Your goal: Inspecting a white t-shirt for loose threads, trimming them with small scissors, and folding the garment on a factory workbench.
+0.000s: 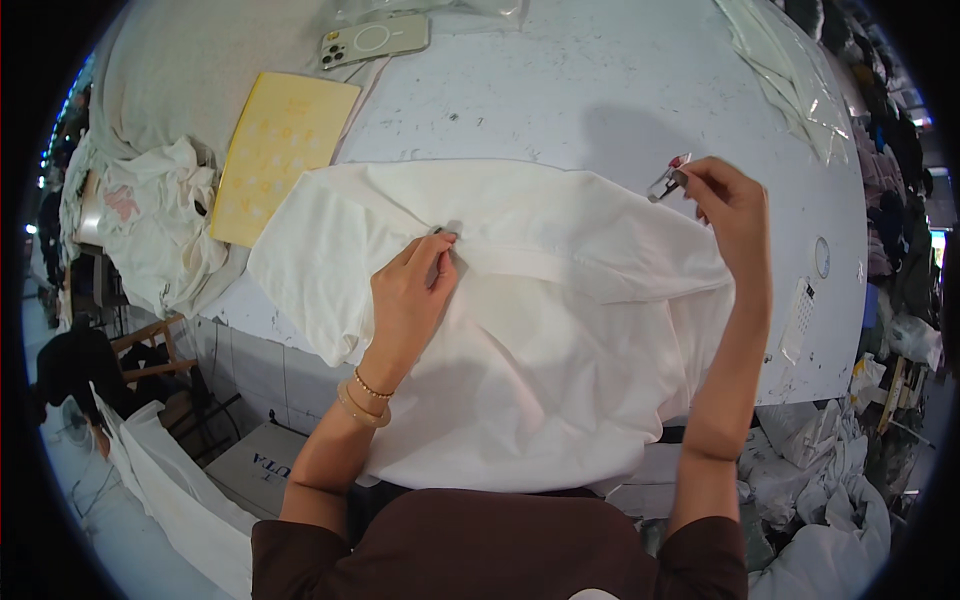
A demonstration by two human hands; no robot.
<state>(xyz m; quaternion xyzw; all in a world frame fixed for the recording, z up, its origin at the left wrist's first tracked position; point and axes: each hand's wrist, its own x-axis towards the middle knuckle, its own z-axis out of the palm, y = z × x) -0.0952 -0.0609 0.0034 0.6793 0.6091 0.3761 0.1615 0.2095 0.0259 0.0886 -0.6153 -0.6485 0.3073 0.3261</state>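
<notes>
Marked tabletop point(500, 110) beneath white garment point(560, 350)

White garment point(540, 370), creased, spread on pale table point(520, 115), small silvery tool point(661, 186), tilted, near its right edge

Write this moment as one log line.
left hand: pinching white garment | right hand: holding small metal tool | phone: beyond garment

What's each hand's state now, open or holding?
Left hand: closed, fingertips pinched at a small grey item over the white garment.
Right hand: closed, holding a small metallic tool.
</notes>
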